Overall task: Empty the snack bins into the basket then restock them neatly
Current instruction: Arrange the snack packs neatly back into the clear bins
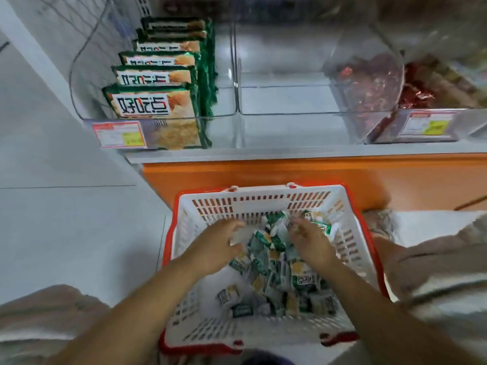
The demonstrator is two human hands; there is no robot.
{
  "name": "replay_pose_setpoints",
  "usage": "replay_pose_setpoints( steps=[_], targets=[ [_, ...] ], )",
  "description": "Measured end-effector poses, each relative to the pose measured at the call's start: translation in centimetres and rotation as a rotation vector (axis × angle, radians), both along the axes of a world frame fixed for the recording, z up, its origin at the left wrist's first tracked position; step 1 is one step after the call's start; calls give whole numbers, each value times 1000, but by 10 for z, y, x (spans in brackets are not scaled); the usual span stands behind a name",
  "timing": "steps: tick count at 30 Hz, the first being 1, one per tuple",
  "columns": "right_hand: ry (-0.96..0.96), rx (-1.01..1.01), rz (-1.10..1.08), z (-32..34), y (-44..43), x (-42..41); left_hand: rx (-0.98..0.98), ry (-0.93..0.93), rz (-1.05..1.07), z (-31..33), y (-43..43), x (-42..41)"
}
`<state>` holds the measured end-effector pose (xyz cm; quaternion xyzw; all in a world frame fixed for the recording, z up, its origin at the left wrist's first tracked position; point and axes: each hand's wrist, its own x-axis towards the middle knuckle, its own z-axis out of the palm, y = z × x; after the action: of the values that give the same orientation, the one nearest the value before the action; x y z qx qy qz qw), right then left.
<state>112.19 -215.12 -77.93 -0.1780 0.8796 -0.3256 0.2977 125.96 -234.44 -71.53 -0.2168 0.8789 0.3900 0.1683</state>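
Observation:
A white basket (258, 200) with a red rim stands on the floor below the shelf, holding several small green-and-white snack packets (276, 275). Both my hands are inside it. My left hand (218, 246) has its fingers curled down onto the packets at the pile's left. My right hand (309, 239) grips a few of the small packets (320, 223) near the basket's far wall. On the shelf, the left clear bin (218, 75) holds a neat row of large green packs (155, 101). The middle clear bin (284, 101) is bare.
A clear bin of red-wrapped snacks (369, 85) stands at the right, with another red-snack bin (434, 90) beyond it. Price labels (120, 134) sit on the bin fronts. An orange panel (290, 175) runs under the shelf. My knees flank the basket.

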Motion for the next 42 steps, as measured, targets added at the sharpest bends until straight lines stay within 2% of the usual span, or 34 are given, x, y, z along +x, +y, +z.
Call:
replay_pose_setpoints(
  steps=[1, 4, 7, 10, 12, 19, 23, 25, 30, 34, 39, 42],
  targets=[
    [30, 73, 31, -9, 6, -1, 26, -53, 18, -21, 4, -5],
    [106, 89, 58, -30, 6, -4, 91, -116, 72, -68, 18, -18],
    [101, 166, 137, -44, -7, -11, 77, -62, 117, -98, 29, -33],
    [186, 315, 282, -61, -15, -14, 36, -13, 92, -129, 28, -45],
    [193, 345, 311, -69, -15, -14, 55, -19, 58, -151, 25, -49],
    [21, 255, 215, -63, -8, -23, 36, -53, 11, -167, 24, -61],
    [-313, 8, -28, -47, -2, -27, 77, 6, 117, -143, 21, -65],
    [-403, -90, -164, -34, -1, -29, 135, -4, 201, -126, 21, -63],
    [-444, -195, -226, -12, 9, -31, 244, -67, 362, -107, 27, -59],
    [-440, -215, -256, -21, 23, -20, 221, -117, 382, -111, 40, -64],
    [-523, -312, -319, -32, 38, -22, 210, -203, 430, -131, 52, -71],
    [-571, -337, -369, -35, 38, -24, 286, -190, 490, -131, 55, -73]
  ],
)
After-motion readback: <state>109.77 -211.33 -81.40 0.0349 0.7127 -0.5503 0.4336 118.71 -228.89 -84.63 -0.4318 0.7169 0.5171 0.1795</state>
